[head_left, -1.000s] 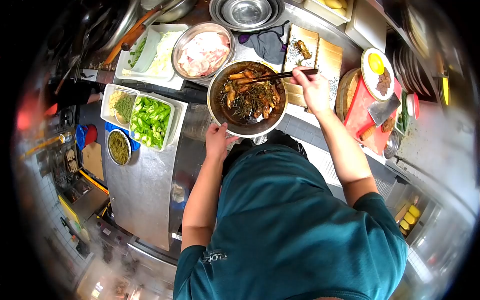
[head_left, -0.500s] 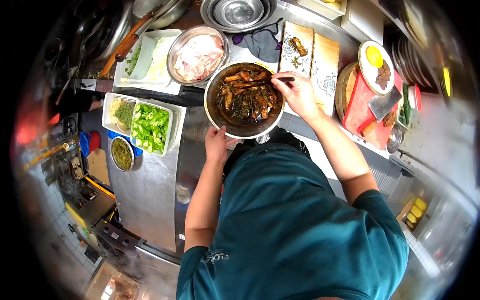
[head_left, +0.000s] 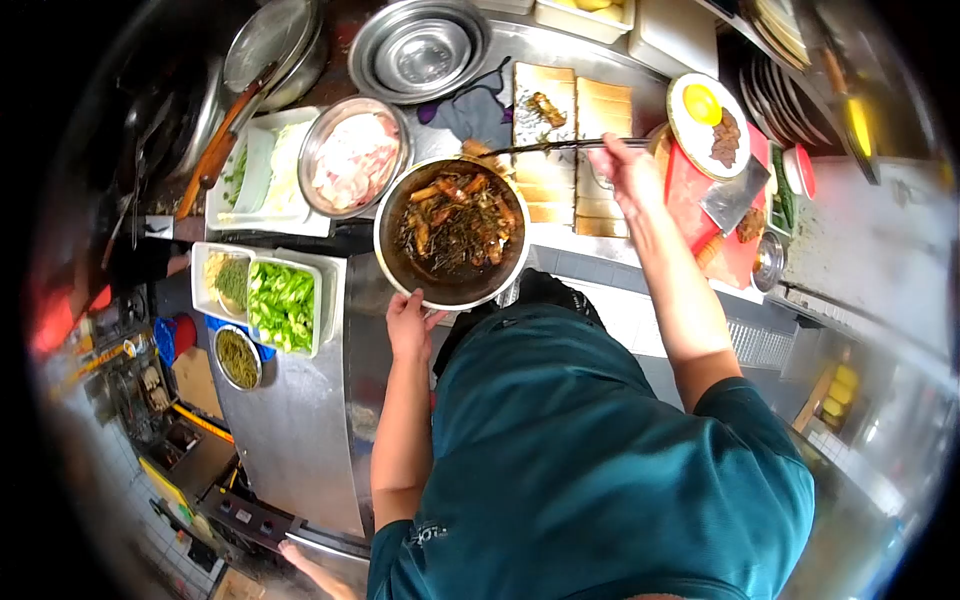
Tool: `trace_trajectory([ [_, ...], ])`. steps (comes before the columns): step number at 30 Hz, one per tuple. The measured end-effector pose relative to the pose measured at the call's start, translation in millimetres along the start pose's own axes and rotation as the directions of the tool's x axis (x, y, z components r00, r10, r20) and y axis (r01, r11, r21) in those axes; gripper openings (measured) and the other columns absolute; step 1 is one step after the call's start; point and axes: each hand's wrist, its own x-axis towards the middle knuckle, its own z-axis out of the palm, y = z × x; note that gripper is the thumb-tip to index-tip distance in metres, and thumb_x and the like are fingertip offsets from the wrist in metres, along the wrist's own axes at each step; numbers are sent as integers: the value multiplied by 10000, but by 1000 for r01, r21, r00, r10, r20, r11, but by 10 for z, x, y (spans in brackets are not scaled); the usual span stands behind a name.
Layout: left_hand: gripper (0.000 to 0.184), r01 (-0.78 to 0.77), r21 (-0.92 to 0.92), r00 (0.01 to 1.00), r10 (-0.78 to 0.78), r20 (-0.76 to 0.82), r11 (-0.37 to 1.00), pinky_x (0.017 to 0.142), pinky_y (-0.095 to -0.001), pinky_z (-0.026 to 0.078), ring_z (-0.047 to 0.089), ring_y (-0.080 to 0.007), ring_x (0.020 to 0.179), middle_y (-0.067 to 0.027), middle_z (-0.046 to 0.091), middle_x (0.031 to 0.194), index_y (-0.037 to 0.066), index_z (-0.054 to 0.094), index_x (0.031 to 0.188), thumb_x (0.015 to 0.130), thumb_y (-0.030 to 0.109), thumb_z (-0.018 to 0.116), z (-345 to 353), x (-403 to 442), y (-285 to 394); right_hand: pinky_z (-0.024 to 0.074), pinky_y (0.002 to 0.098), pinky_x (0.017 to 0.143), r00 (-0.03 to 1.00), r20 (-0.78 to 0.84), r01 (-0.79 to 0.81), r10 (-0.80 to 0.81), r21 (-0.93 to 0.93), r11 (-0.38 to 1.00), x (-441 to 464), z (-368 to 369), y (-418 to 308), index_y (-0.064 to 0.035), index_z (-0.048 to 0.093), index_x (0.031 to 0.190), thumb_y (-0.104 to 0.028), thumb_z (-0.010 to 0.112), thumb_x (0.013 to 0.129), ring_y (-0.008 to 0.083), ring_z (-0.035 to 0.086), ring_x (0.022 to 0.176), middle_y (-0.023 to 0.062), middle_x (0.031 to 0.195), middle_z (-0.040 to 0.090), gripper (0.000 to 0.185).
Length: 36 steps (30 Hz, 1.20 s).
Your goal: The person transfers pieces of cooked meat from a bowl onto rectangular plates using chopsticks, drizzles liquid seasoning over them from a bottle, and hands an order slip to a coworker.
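My left hand [head_left: 409, 322] grips the near rim of a round metal bowl [head_left: 386, 243] of browned food pieces [head_left: 460, 225] mixed with dark herbs. In my right hand [head_left: 628, 172] are dark chopsticks [head_left: 560, 146], pointing left. Their tips hold a brown piece [head_left: 484, 152] just above the bowl's far rim. Right of the bowl lie two patterned rectangular plates; the left plate [head_left: 526, 125] bears one brown piece [head_left: 546, 108] near its far end, and no food shows on the right plate [head_left: 603, 130].
Raw meat fills a metal bowl [head_left: 353, 158] at the left, beside tubs of cut vegetables [head_left: 284, 304]. Nested metal bowls [head_left: 422, 55] and a grey cloth [head_left: 478, 108] lie beyond. A cleaver [head_left: 735, 195] rests on a red board [head_left: 686, 200]. Another person's arm [head_left: 315, 573] shows at bottom left.
The chopsticks have come up out of the bowl with a brown piece between their tips. My right hand has moved right, away from the bowl. The view has shifted, and another person's arm has appeared.
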Motion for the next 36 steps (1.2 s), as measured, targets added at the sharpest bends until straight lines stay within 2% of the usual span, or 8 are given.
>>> trace_trajectory([
  [3, 139, 2, 11, 1000, -2, -8, 1000, 615, -376, 642, 467, -85, 550, 11, 445, 663, 69, 495, 850, 965, 92, 571, -38, 70, -76, 626, 307, 731, 966, -187, 208, -180, 148, 967, 182, -582, -391, 51, 609, 1052, -17, 649, 913, 217, 680, 774, 137, 977, 659, 160],
  [5, 111, 0, -4, 1000, 0, 24, 1000, 624, -381, 644, 574, -136, 660, -43, 549, 779, 61, 500, 879, 976, 88, 547, -80, 89, -95, 628, 303, 717, 901, -341, 314, -269, 84, 946, 151, -765, -643, 50, 607, 1039, -9, 639, 917, 205, 672, 759, 123, 949, 659, 140],
  [7, 75, -1, -1, 998, 1, 61, 1000, 641, -365, 649, 674, -192, 801, -101, 645, 931, 44, 514, 929, 993, 84, 513, -130, 128, -133, 629, 302, 702, 884, -368, 302, -289, -21, 953, 268, -981, -690, 59, 604, 1032, -12, 642, 916, 203, 674, 751, 121, 940, 663, 141],
  [9, 80, -12, 3, 997, 11, 77, 1000, 630, -366, 650, 674, -187, 794, -105, 645, 929, 48, 508, 924, 994, 86, 515, -136, 146, -154, 623, 285, 664, 856, -437, 265, -275, -84, 961, 418, -1098, -672, 72, 604, 1018, -31, 646, 920, 197, 673, 705, 120, 900, 671, 148],
  [19, 136, -9, -2, 999, 9, 53, 1000, 611, -367, 649, 641, -146, 742, -68, 624, 876, 74, 486, 857, 988, 74, 521, -141, 131, -137, 568, 240, 619, 847, -388, 188, -364, -423, 887, 760, -1071, -645, 79, 639, 904, -59, 666, 913, 174, 686, 669, 130, 830, 683, 141],
  [26, 110, -28, -16, 997, 29, 69, 999, 607, -352, 648, 645, -148, 752, -70, 628, 886, 67, 500, 879, 987, 72, 520, -134, 118, -142, 553, 242, 645, 803, -189, 326, -566, -655, 681, 723, -866, -721, 21, 706, 994, -113, 687, 911, 157, 689, 676, 64, 813, 709, 158],
  [29, 103, -25, -18, 997, 27, 77, 1000, 610, -347, 648, 653, -160, 767, -80, 633, 895, 65, 500, 885, 985, 70, 522, -126, 117, -128, 541, 245, 649, 757, -54, 305, -652, -853, 424, 623, -724, -756, -13, 731, 1003, -145, 698, 904, 131, 694, 689, 47, 811, 724, 168],
  [36, 59, 8, 24, 1000, -8, 24, 1000, 622, -334, 644, 657, -169, 780, -90, 633, 894, 35, 534, 943, 968, 84, 554, -141, 124, -112, 510, 247, 588, 800, 35, 302, -599, -886, 351, 544, -534, -759, -43, 744, 1024, -224, 707, 911, 86, 655, 625, 58, 785, 731, 216],
])
